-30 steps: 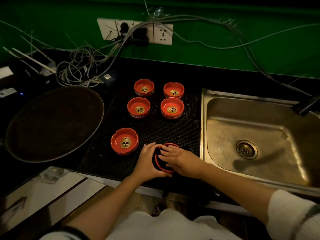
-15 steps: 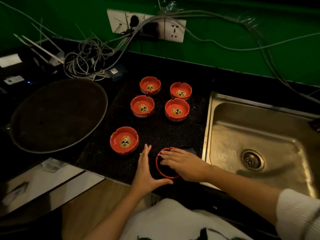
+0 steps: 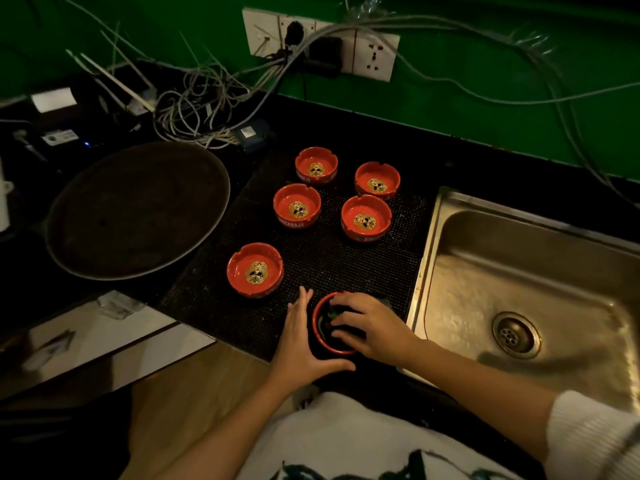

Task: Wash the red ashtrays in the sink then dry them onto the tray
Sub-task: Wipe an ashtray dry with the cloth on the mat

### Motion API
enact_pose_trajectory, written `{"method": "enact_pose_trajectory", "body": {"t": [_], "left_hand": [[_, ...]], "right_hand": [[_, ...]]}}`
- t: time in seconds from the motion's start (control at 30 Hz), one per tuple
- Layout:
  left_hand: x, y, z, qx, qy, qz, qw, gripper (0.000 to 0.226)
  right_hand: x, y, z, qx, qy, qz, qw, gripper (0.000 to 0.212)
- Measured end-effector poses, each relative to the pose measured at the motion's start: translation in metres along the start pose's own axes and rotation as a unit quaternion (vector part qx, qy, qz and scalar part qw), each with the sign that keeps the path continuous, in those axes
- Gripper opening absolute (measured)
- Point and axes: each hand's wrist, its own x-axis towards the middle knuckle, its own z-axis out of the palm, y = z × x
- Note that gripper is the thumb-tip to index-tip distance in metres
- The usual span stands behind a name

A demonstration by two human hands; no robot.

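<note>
Bracing a round red ceramic ashtray (image 3: 323, 336) at the near edge of a black ribbed rubber mat (image 3: 311, 261), a person's left hand (image 3: 301, 344) lies flat against its side, fingers straight and thumb hooked around the front rim, while the right hand (image 3: 369, 329) reaches into the bowl with fingers curled over something dark inside; what it is cannot be made out. Five more red ashtrays with gold skull emblems stand on the mat: one alone (image 3: 255, 270) just beyond the left hand, and four grouped farther back, two of them lettered "SINGARAJA" on the side (image 3: 297, 206) (image 3: 366, 218), the rear pair (image 3: 316, 165) (image 3: 377, 180) too dim to read. A large round dark tray (image 3: 138, 209) rests on the black tabletop (image 3: 485, 157) to the left; a stainless steel sink (image 3: 530, 271) lies to the right. White wall sockets (image 3: 322, 43) trail tangled grey cables (image 3: 194, 109) along the green wall.
</note>
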Motion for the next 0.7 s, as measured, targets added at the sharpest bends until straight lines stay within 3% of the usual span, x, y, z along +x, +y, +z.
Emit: {"method": "enact_pose_trajectory", "body": {"t": [0.1,0.23,0.37,0.47,0.57,0.7], "left_hand": [[-0.002,0.004,0.008,0.034,0.004,0.014,0.999,0.139],[0.001,0.007,0.026,0.070,0.070,0.012,0.995,0.139],[0.002,0.014,0.036,0.044,0.146,0.000,0.988,0.117],[0.006,0.011,0.034,0.039,0.160,0.007,0.986,0.111],[0.019,0.002,0.023,0.066,0.130,0.055,0.988,0.105],[0.049,-0.011,-0.005,0.081,-0.013,0.120,0.989,0.120]], "right_hand": [[-0.003,0.003,0.008,-0.001,0.010,0.003,1.000,0.027],[-0.004,0.001,0.020,-0.006,0.048,0.045,0.998,0.031],[-0.007,-0.006,0.024,-0.024,0.064,0.066,0.995,0.033],[-0.009,-0.004,0.014,-0.027,0.036,0.034,0.998,0.038],[-0.008,0.004,0.009,-0.018,-0.017,-0.028,0.999,0.039],[0.019,0.015,-0.008,0.005,-0.106,-0.139,0.985,0.035]]}}
